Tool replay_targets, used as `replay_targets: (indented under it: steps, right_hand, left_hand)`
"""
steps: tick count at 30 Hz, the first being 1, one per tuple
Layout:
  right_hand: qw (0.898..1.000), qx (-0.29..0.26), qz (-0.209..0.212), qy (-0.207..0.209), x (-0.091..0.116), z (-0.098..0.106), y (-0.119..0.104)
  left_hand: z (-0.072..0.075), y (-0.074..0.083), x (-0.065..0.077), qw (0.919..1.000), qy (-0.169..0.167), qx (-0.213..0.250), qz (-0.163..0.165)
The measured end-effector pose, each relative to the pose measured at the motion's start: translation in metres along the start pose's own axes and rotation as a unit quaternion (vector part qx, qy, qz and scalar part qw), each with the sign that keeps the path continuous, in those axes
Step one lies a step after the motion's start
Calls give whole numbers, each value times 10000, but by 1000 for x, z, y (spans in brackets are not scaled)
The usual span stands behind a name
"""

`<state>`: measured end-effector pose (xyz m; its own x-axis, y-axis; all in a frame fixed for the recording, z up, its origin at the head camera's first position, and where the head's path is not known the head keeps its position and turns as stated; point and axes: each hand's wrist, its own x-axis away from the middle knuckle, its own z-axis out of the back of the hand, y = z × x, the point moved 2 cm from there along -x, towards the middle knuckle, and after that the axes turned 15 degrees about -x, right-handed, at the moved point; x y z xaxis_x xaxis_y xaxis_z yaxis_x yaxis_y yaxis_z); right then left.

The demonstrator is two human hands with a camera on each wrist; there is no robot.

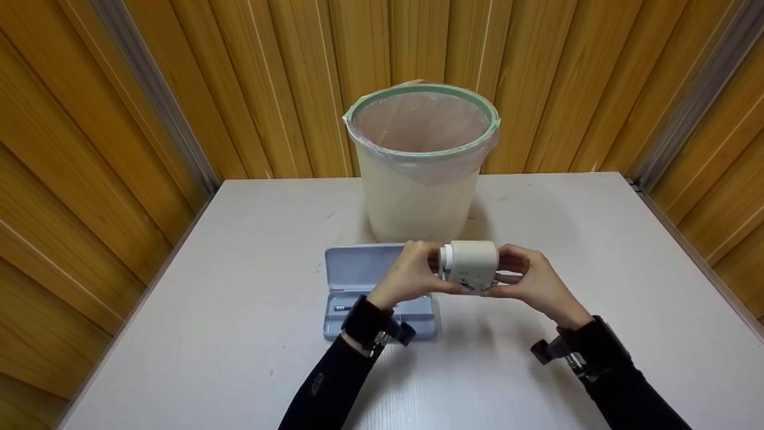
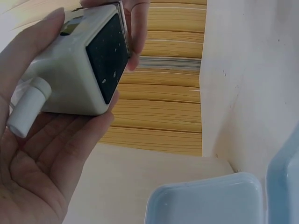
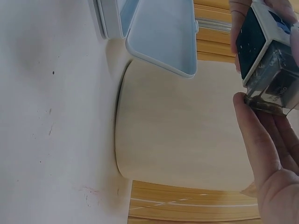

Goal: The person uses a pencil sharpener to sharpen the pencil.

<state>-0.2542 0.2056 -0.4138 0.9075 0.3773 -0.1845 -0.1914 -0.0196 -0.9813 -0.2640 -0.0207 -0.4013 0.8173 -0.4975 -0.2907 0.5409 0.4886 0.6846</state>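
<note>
A cream crank pencil sharpener (image 1: 476,263) is held up above the table between both hands. My left hand (image 1: 412,272) grips its body on the crank side, with the white crank (image 2: 29,107) by the palm. On the opposite side, my right hand (image 1: 531,280) pinches the clear shavings drawer (image 3: 275,88), which sticks out from the body. Dark contents show through the drawer. The sharpener's dark base (image 2: 110,58) carries small pale specks. Below and left of the hands lies an open light-blue pencil case (image 1: 358,269), partly covered by the left arm.
Behind the case stands a cream bin (image 1: 418,209) with a green rim (image 1: 471,95) and a clear liner. A short pencil-like piece (image 1: 343,308) lies in the case. The white table (image 1: 239,269) meets wood-look panels at the back and sides.
</note>
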Motion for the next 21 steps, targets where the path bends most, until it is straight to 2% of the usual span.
replay_targets:
  steps: [4, 11, 15, 21]
  right_hand:
    - [10000, -6, 72, -24, 1, 3, -1]
    - [10000, 13, 84, -22, 3, 9, -2]
    - [9999, -29, 87, 41, 6, 20, -2]
    - [9998, 25, 26, 210, 12, 38, -6]
  left_hand:
    - [0, 1, -1, 9999, 34, -82, 60]
    - [-1, 2, -3, 9999, 42, -74, -93]
    - [6, -1, -1, 9998, 162, -110, 39]
    - [18, -9, 3, 9992, 315, 90, 236]
